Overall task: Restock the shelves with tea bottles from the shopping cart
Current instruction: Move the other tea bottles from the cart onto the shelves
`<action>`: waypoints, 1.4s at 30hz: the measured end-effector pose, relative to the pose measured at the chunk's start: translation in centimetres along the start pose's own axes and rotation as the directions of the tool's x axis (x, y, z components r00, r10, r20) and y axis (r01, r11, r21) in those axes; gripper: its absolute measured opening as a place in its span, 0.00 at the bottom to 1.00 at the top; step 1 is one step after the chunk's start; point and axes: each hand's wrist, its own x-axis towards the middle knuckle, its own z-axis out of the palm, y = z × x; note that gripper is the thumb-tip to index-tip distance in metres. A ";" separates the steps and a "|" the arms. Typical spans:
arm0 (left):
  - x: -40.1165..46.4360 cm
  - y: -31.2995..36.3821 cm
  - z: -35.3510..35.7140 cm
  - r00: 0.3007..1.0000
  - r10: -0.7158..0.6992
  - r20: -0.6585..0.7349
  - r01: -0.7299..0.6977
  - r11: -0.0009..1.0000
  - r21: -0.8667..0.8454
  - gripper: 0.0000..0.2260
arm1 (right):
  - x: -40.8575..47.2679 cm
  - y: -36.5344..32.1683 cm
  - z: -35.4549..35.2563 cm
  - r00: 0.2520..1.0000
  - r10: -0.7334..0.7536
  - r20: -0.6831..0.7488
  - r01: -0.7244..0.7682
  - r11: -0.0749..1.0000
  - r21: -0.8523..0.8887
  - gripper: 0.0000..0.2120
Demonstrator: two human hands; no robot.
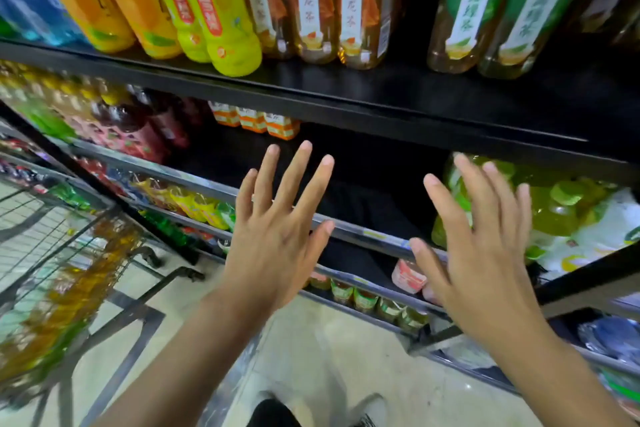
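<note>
Bare skin, nothing in it: my left hand point(277, 236) is spread wide, fingers straight, holding no bottle, and my right hand point(481, 253) is splayed just the same beside it. Beyond my left fingertips gapes a dark empty stretch of the middle shelf point(363, 163), so that gap needs filling. Past my right fingers sit green-yellow bottles point(561, 208), already in place. Above my fingers, the top shelf point(311, 94) carries oolong tea bottles point(311, 10) and green tea bottles point(485, 10), with a dark gap between them. Off to the left of my left hand, the shopping cart point(52, 253) is loaded with amber tea bottles point(76, 288), blurred. I judge plenty remains.
</note>
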 end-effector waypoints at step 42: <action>-30.9 -33.5 -0.7 0.286 -0.937 0.202 0.934 0.320 0.158 0.31 | 9.2 -49.0 25.5 0.510 -0.651 0.562 0.479 0.758 0.443 0.33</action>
